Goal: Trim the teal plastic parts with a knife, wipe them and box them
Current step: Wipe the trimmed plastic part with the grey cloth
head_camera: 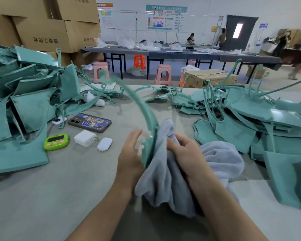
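Note:
A long curved teal plastic part (134, 100) arcs up and away from my hands at the table's middle. My left hand (130, 153) touches its wide lower end, fingers fairly straight. My right hand (186, 152) grips a pale blue-grey towel (165, 173) bunched against that same end. The rest of the towel lies heaped on the table to the right. No knife shows.
Heaps of teal parts lie left (28, 105) and right (261, 122). A phone (89, 122), green timer (56, 142), white charger (85, 138) and earbud case (105, 144) sit front left. Cardboard boxes (47, 23) stack behind; stools, tables and people stand beyond.

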Tool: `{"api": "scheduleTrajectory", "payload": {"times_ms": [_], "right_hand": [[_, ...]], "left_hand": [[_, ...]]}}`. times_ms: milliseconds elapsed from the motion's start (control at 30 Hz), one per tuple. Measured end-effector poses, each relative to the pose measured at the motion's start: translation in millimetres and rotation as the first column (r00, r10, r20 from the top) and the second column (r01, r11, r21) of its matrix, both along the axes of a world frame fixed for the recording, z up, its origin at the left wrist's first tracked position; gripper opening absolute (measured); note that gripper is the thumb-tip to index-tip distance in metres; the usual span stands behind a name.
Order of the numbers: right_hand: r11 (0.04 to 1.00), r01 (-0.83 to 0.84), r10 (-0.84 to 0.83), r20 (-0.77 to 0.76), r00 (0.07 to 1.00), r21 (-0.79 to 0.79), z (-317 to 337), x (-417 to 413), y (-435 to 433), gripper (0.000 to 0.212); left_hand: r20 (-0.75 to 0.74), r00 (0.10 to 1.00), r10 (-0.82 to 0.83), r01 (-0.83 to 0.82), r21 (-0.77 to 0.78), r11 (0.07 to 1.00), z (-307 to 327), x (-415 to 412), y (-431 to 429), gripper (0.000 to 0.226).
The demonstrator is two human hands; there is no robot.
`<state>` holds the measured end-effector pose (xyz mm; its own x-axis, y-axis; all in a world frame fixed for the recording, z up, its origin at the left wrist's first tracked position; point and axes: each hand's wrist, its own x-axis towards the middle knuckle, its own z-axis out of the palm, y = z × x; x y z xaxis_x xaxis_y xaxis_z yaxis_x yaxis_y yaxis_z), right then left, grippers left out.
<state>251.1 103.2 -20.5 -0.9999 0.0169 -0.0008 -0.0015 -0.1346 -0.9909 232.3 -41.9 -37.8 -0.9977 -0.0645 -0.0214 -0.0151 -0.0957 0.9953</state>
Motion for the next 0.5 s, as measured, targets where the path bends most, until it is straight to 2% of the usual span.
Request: {"api": "scheduleTrajectory", "payload": {"times_ms": [67,133,233,300,367,433,500], "right_hand": [[0.987,0.048,-0.034,-0.097,0.995,0.154,-1,3,-9,0.011],[0.91,0.209,-0.119,-0.257,0.959,0.358,-3,3,-16,0.017],[0.699,0.426,-0.183,-0.432,0.883,0.574,-5,3,-25,0.022],[0.618,0.415,-0.091,-0.464,0.881,0.668,-5,6,-30,0.014],[0.561,0.352,0.073,-0.468,0.88,0.749,-7,13,-34,0.01],[0.544,0.258,0.229,-0.437,0.87,0.798,-9,24,-39,0.033],[0.485,0.19,0.345,-0.386,0.856,0.854,-12,31,-42,0.055]], "left_hand": [[0.074,0.993,-0.096,0.067,0.324,0.944,2,3,2,0.023],[0.105,0.988,-0.112,0.048,0.476,0.878,0,8,-4,0.011],[0.098,0.942,-0.322,0.186,0.645,0.741,-1,15,-13,0.058],[0.12,0.922,-0.368,0.195,0.676,0.711,2,16,-16,0.07],[0.136,0.936,-0.326,0.145,0.694,0.705,3,12,-19,0.067],[0.191,0.939,-0.287,0.063,0.723,0.688,2,5,-26,0.07],[0.24,0.924,-0.297,0.034,0.723,0.69,0,-1,-35,0.07]]}}
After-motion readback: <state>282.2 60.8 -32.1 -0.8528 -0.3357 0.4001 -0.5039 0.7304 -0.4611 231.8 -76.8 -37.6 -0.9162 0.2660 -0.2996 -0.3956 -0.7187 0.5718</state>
